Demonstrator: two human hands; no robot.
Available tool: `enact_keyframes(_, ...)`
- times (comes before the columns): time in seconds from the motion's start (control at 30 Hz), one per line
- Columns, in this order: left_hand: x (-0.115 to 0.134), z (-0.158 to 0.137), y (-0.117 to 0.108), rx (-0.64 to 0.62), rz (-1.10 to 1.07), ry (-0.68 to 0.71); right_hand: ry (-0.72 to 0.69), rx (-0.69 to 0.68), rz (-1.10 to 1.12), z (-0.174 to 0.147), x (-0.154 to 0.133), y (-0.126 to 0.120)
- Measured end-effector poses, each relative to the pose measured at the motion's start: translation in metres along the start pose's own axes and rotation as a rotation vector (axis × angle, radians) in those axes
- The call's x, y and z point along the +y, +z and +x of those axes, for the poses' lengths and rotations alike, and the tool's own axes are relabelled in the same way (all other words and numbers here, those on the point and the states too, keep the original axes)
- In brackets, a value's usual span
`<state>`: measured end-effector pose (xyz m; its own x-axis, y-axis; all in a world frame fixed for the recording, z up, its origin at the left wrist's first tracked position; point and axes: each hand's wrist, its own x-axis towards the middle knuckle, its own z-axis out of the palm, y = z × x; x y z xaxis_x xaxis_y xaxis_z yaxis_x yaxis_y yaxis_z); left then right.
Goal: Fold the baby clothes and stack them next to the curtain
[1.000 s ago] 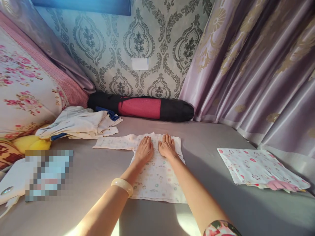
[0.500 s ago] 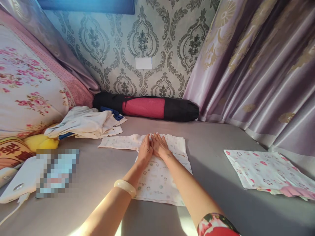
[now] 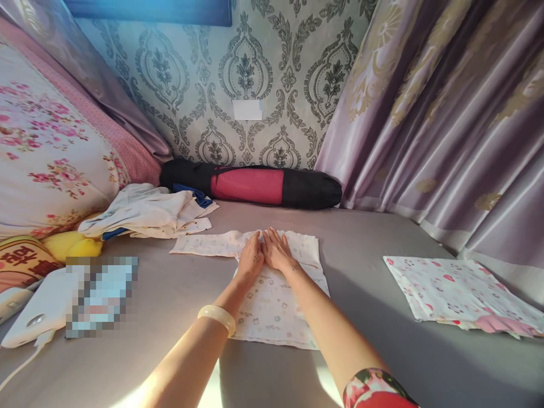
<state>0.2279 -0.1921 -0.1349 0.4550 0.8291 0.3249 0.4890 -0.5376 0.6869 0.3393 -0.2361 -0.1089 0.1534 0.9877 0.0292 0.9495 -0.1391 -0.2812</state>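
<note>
The printed white garment (image 3: pixel 263 326) lies flat beneath the left hand (image 3: pixel 251 255) and the right hand (image 3: pixel 276 249); the cloth under the palms is hidden, and the forearms cover parts of its side edges; one garment sleeve (image 3: pixel 199 245) stretches out to the left of the hands; farther left, a bluish object (image 3: pixel 106 292) is too blurred to identify; the floral sleeve (image 3: pixel 378 388), behind the right hand, is cut off below; the hands touch side by side; the right is palm down, its fingers straight and slightly spread; the left has its fingers straight and close together, its thumb hard to see; both arms reach forward, converging.
</note>
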Motion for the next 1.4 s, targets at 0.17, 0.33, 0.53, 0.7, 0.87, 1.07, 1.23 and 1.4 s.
enact_keyframes(0.17,0.003,-0.001,0.003,-0.066,0.219,0.125,0.124,0.082,-0.051,-0.019,0.013,0.000)
enact_keyframes(0.33,0.011,-0.005,0.008,-0.215,0.464,0.112,0.206,0.066,-0.065,-0.031,0.023,-0.001)
enact_keyframes(0.53,0.011,-0.006,0.010,-0.251,0.584,0.154,0.205,0.046,-0.054,-0.033,0.021,-0.006)
enact_keyframes(0.7,0.014,-0.010,0.009,-0.098,0.643,0.279,0.242,0.074,-0.101,-0.043,0.024,-0.012)
enact_keyframes(0.87,0.015,-0.009,0.006,-0.271,0.617,0.308,0.267,0.034,-0.094,-0.053,0.025,-0.011)
enact_keyframes(1.07,0.016,-0.008,0.005,-0.321,0.576,0.265,0.268,0.040,-0.072,-0.054,0.025,-0.014)
enact_keyframes(1.23,0.017,-0.009,0.006,-0.221,0.563,0.228,0.356,0.136,-0.116,-0.057,0.031,-0.013)
enact_keyframes(1.4,0.016,-0.007,0.007,-0.320,0.549,0.192,0.376,0.097,-0.101,-0.057,0.034,-0.010)
